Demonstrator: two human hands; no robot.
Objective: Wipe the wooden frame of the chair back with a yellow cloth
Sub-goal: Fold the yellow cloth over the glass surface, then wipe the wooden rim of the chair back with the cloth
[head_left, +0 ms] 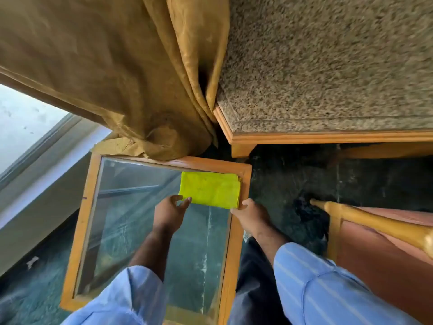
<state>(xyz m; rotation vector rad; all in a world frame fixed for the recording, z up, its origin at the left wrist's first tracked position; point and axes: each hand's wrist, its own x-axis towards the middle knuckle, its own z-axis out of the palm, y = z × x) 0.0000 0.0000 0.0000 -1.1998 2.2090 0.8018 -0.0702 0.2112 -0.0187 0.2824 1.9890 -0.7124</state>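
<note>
The left hand's fingertips (185, 202) are pinching the near left corner of the one yellow cloth (210, 190), thumb and fingers closing on its edge. The right hand's fingers (236, 211) are touching the cloth's near right corner, curled around it; how firmly they are gripping cannot be told. Both hands, the left hand (169, 213) and the right hand (249, 214), are reaching out from two light blue striped sleeves (323, 285).

The cloth is lying folded into a flat rectangle on the glass top of a single small table (83, 219) with an orange wooden frame, at its far right corner, just beside the frame.

One chair (384, 231) is standing to the right, well apart from the cloth, with a wooden rail and reddish upholstery showing. A mustard curtain (105, 66) is hanging over the table's far edge, and one speckled stone-topped counter (328, 66) with wooden trim is standing beyond, over a dark floor (293, 184).
</note>
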